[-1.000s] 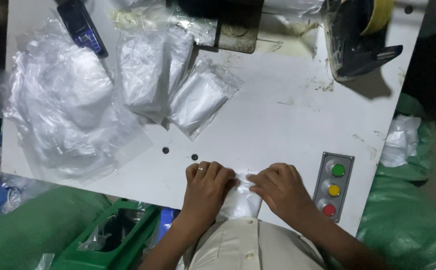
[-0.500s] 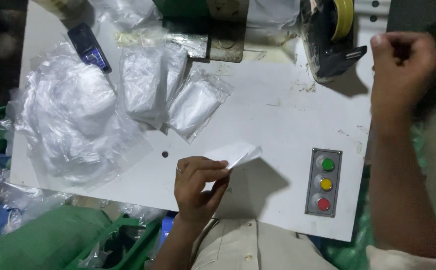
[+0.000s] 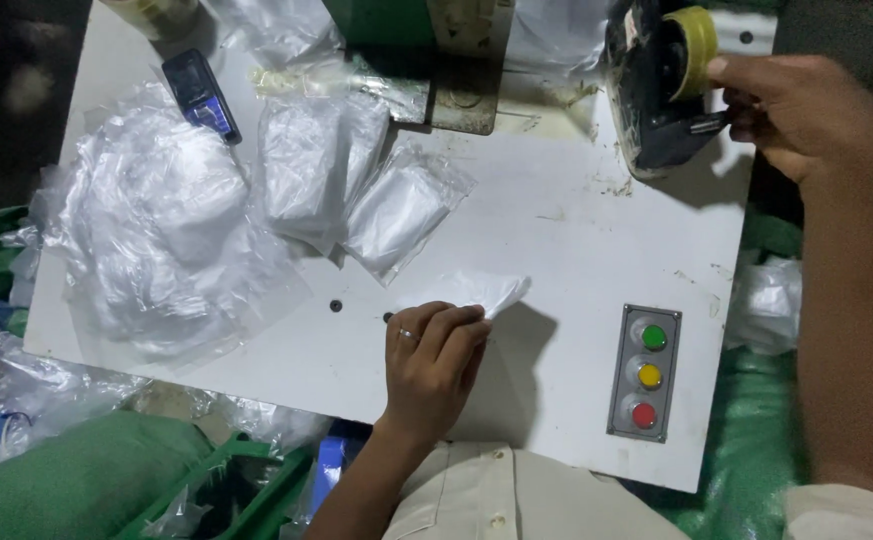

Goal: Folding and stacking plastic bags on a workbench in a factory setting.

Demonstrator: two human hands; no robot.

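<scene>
1. Right hand [image 3: 806,105], far right: fingers loosely curled, fingertips touching the black tape dispenser with yellow roll [image 3: 661,85].
2. Left hand [image 3: 434,365], near centre: fingers closed, gripping the small white folded plastic bag [image 3: 486,292].
3. Bag held above the white table [image 3: 576,240], long axis pointing right and slightly far.

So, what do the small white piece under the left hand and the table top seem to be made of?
The small white piece, pressed by the left hand, looks like thin cloth or soft plastic film: it creases and folds limply. The table top looks like white painted board or laminate, matte, with scuffs and dirt marks.
</scene>
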